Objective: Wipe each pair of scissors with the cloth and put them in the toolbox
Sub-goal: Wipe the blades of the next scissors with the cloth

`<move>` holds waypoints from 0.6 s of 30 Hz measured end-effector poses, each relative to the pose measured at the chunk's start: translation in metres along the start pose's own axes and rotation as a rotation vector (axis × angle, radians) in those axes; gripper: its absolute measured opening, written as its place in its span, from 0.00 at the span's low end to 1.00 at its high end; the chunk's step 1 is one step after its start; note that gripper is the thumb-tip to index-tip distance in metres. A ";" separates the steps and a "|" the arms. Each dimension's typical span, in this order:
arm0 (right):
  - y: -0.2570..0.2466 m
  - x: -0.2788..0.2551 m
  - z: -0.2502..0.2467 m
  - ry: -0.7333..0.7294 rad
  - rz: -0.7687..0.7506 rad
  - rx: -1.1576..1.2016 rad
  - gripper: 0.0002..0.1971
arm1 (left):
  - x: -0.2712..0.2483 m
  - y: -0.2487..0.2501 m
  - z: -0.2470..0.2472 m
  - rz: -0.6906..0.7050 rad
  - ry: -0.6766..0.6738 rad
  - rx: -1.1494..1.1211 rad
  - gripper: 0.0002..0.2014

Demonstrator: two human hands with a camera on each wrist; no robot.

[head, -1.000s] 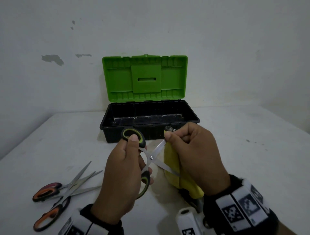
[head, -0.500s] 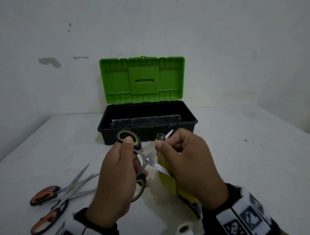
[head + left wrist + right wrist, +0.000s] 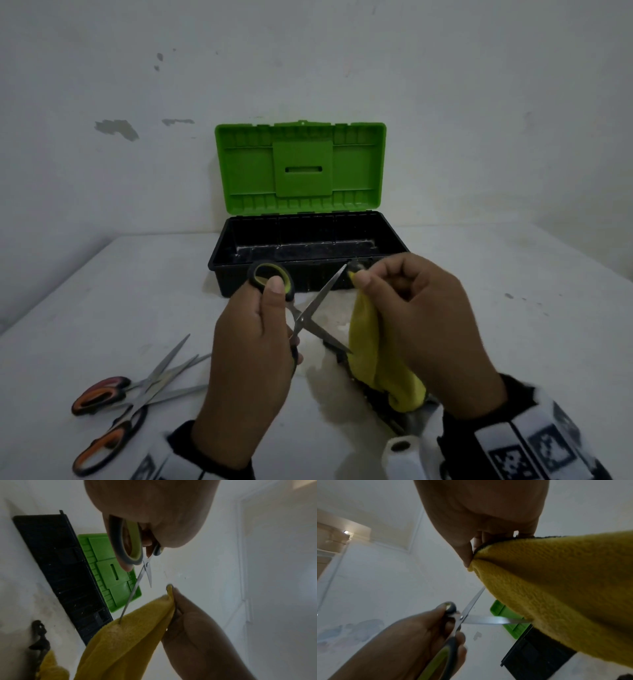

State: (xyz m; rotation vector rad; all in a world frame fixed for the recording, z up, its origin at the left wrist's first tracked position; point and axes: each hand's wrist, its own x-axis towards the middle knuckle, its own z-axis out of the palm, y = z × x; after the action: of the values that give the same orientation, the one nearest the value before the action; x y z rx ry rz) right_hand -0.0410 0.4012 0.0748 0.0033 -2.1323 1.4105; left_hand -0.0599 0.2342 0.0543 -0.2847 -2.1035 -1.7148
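My left hand (image 3: 260, 339) grips the black-and-green scissors (image 3: 310, 313) by the handles, blades spread open above the table. One blade points up toward the toolbox; the other touches the yellow cloth (image 3: 368, 353). My right hand (image 3: 411, 315) pinches that cloth near its top, just right of the upper blade tip. The left wrist view shows the scissors (image 3: 145, 566) with one blade tip meeting the cloth (image 3: 130, 635). In the right wrist view the cloth (image 3: 556, 588) hangs over a blade of the scissors (image 3: 488, 620). The toolbox (image 3: 308, 253) stands open behind, black tray, green lid upright.
Orange-handled scissors (image 3: 113, 421) and red-handled scissors (image 3: 102, 387) lie crossed on the white table (image 3: 513, 342) at the front left. A wall stands close behind the toolbox. A dark object (image 3: 387, 411) lies under the cloth near my right wrist.
My right hand and the cloth have slid off the upper blade, whose tip now shows bare. The blades stay spread in my left hand.
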 end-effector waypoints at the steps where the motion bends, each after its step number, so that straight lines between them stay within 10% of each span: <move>1: -0.002 -0.004 0.005 -0.027 -0.008 -0.017 0.06 | -0.001 -0.001 0.002 0.059 0.015 0.035 0.22; 9: -0.003 -0.015 0.037 -0.116 -0.029 -0.057 0.06 | -0.007 -0.001 0.006 0.454 0.026 0.296 0.15; 18: -0.009 -0.019 0.038 -0.104 -0.067 -0.071 0.08 | -0.008 -0.007 0.003 0.547 0.059 0.390 0.22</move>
State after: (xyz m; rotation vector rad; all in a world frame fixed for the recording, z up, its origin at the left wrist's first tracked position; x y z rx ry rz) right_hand -0.0401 0.3594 0.0634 0.1216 -2.2441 1.3222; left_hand -0.0563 0.2359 0.0442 -0.6119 -2.0152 -0.9713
